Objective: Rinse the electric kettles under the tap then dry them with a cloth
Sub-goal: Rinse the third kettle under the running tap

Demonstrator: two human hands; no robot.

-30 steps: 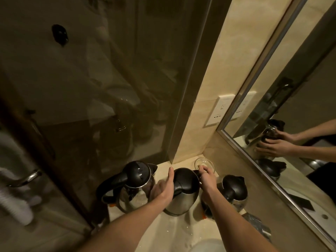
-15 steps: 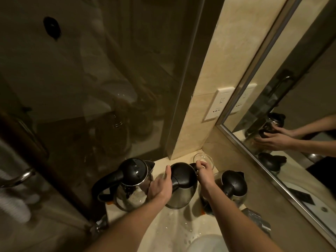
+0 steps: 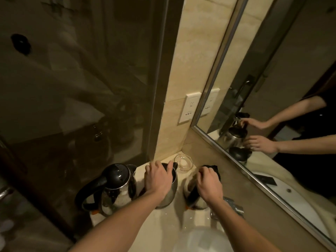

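Note:
Three steel electric kettles with black lids stand in a row on the beige counter (image 3: 163,228). The left kettle (image 3: 116,186) stands free, its black handle towards me. My left hand (image 3: 158,180) lies over the lid of the middle kettle (image 3: 170,197), fingers curled down around its top. My right hand (image 3: 209,184) is closed over the top of the right kettle (image 3: 190,195), by its handle; that lid is mostly hidden. All three kettles are upright. No cloth is in sight.
A small glass bowl (image 3: 183,161) sits in the corner behind the kettles. A wall socket (image 3: 190,108) is above it. A mirror (image 3: 272,99) runs along the right, a dark glass partition (image 3: 81,88) along the left. The white basin (image 3: 200,239) is below, with a metal fitting (image 3: 234,208) beside it.
My right hand has left the middle kettle's far side and gone right onto the right kettle. My left hand has slid from the middle kettle's side up onto its lid.

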